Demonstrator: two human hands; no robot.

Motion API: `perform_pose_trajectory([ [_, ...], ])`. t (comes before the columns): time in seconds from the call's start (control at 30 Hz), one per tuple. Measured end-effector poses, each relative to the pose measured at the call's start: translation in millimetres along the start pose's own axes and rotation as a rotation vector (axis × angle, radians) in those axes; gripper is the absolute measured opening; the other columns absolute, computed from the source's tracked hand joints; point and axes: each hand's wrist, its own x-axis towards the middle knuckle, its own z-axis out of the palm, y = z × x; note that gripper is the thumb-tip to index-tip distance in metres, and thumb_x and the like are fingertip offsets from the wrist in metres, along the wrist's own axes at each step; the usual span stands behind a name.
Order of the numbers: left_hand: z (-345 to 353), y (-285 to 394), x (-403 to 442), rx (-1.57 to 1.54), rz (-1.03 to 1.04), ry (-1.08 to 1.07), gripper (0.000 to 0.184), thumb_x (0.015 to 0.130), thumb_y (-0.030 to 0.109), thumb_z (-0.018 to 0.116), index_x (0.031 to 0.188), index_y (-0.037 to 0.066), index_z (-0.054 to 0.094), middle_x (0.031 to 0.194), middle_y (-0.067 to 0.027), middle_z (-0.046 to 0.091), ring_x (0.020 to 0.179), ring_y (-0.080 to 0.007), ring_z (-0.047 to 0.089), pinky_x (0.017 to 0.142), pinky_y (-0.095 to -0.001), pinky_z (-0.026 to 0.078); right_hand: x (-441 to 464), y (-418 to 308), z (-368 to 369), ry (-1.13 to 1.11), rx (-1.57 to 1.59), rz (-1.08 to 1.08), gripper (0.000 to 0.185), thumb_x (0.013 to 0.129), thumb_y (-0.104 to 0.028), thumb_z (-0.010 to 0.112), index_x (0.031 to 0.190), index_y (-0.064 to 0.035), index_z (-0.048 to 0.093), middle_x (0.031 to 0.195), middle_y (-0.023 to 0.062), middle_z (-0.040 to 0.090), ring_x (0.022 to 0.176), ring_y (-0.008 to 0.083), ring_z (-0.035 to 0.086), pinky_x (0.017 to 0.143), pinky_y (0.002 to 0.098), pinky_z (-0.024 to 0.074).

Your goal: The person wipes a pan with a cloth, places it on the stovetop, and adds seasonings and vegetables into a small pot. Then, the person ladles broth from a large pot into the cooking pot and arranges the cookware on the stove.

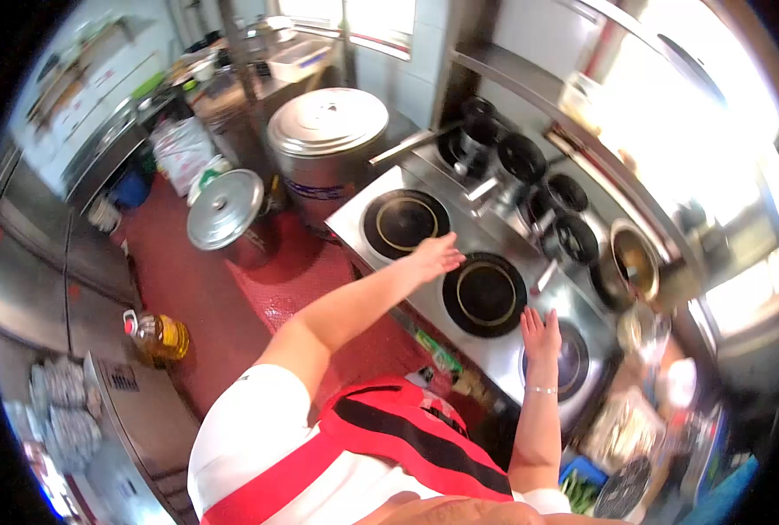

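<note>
Hovering hands (438, 257), stove (493, 238) stretching diagonally

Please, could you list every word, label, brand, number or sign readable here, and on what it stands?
No text is readable.
Blue marking on the large lidded pot: too blurred.
Yellow label on the red-capped bottle: too small.
Patterned patch on the red apron: too blurred.

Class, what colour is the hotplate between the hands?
The hotplate is black with a tan ring, clearest in the head view.
</note>
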Motion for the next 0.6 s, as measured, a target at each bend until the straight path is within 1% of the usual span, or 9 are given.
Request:
perform_pose_trajectory([
  [0.03,10,12,11,-0.018,-0.003,0.051,0.063,0.091,0.03,0.057,0.134,-0.004,0.028,0.125,-0.0216,0.043,0.107,-0.0292,0.054,0.094,-0.038,0.045,16,-5,4,0.032,-0.003,0.009,0.077,0.092,-0.035,0.053,0.145,-0.0102,0.002,0.136,0.0248,0.034,0.118,0.036,0.047,0.091,0.0441,0.0472],
  [0.13,28,26,45,-0.06,0.023,0.161,0.064,0.091,0.028,0.058,0.135,-0.006,0.026,0.122,-0.0242,0.042,0.105,-0.0299,0.054,0.092,-0.0379,0.047,50,-14,12,0.088,0.008,0.053,0.076,0.092,-0.032,0.054,0.144,-0.0094,0.003,0.13,0.026,0.039,0.113,0.0362,0.051,0.091,0.0449,0.0472],
  [0.2,40,32,72,-0.07,-0.002,0.268,0.06,0.091,0.025,0.057,0.135,-0.004,0.028,0.12,-0.0265,0.042,0.101,-0.0306,0.055,0.088,-0.0375,0.049,61,-19,7,0.001,0.043,0.072,0.068,0.093,-0.03,0.052,0.141,-0.0061,0.009,0.124,0.0262,0.044,0.11,0.0365,0.052,0.092,0.0449,0.0468],
  [0.27,33,28,105,-0.035,0.039,0.126,0.045,0.092,0.021,0.055,0.126,-0.004,0.04,0.114,-0.0262,0.047,0.095,-0.0315,0.056,0.086,-0.0377,0.05,84,-21,-13,-0.043,0.026,0.129,0.037,0.093,-0.022,0.053,0.121,0.0001,0.042,0.11,0.0233,0.054,0.103,0.034,0.054,0.091,0.0418,0.0466],
  [0.3,36,30,109,-0.11,0.03,0.105,0.041,0.092,0.02,0.055,0.124,-0.003,0.042,0.112,-0.0258,0.049,0.096,-0.0324,0.055,0.088,-0.0378,0.049,85,-17,-11,-0.018,-0.008,0.087,0.028,0.092,-0.02,0.053,0.111,0.0007,0.05,0.106,0.0219,0.056,0.1,0.0321,0.055,0.087,0.0396,0.0479],
  [0.33,39,34,111,-0.11,0.021,0.089,0.04,0.092,0.018,0.054,0.124,-0.002,0.042,0.114,-0.0264,0.047,0.098,-0.0329,0.055,0.09,-0.0386,0.048,88,-13,-11,-0.102,-0.04,0.049,0.027,0.091,-0.016,0.055,0.113,-0.0026,0.048,0.104,0.0209,0.057,0.098,0.0308,0.057,0.084,0.0398,0.0489],
  [0.37,45,37,114,-0.174,0.001,0.119,0.04,0.093,0.016,0.053,0.124,-0.004,0.04,0.115,-0.0263,0.047,0.101,-0.0331,0.054,0.092,-0.0391,0.047,74,-14,9,-0.039,-0.04,0.035,0.048,0.088,-0.006,0.057,0.13,-0.0038,0.035,0.102,0.0169,0.056,0.092,0.0297,0.06,0.076,0.0392,0.052],
  [0.43,54,42,115,-0.184,0.011,0.118,0.039,0.092,0.013,0.053,0.121,-0.006,0.035,0.112,-0.0223,0.04,0.104,-0.0357,0.051,0.095,-0.0419,0.045,56,-14,39,0.031,-0.008,0.03,0.058,0.089,-0.001,0.054,0.137,-0.0068,0.023,0.106,0.0177,0.054,0.093,0.0321,0.059,0.076,0.041,0.0527],
  [0.6,41,44,156,-0.152,-0.03,0.105,0.029,0.091,0.009,0.052,0.112,-0.005,0.037,0.106,-0.0195,0.037,0.098,-0.0369,0.049,0.093,-0.0467,0.046,66,-11,38,0.089,-0.008,0.017,0.054,0.089,0.0,0.053,0.136,-0.0088,0.027,0.104,0.0161,0.054,0.09,0.0309,0.061,0.074,0.0377,0.053],
])
